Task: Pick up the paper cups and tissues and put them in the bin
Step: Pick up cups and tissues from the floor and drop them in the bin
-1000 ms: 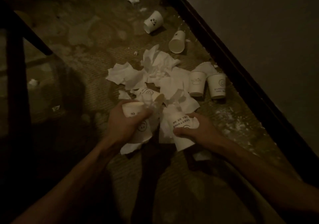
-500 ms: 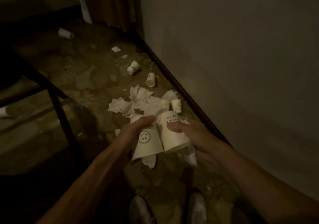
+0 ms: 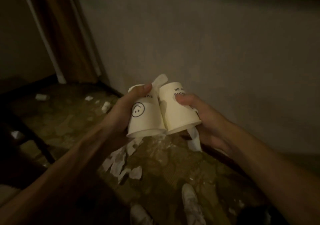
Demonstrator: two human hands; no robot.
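Observation:
My left hand (image 3: 121,110) grips an upside-down white paper cup with a smiley face (image 3: 147,120), stacked over another cup whose base shows under my thumb. My right hand (image 3: 206,120) grips a second upside-down white cup with printed text (image 3: 178,110). The two cups touch side by side at chest height. A strip of tissue (image 3: 160,81) sticks up between them and another strip (image 3: 194,140) hangs below the right cup. Torn tissues (image 3: 121,165) lie on the floor under my left forearm. No bin is in view.
More cups and tissue scraps (image 3: 105,106) lie on the dim patterned floor at the far left. A grey wall (image 3: 207,42) runs along the right, a brown curtain (image 3: 65,34) hangs in the corner, and a dark chair leg (image 3: 39,143) stands at left. My shoes (image 3: 190,205) show below.
I have stood up from the floor pile, lifting both cups with trailing tissue. The view tilted up toward the wall, and the pile dropped below my arms.

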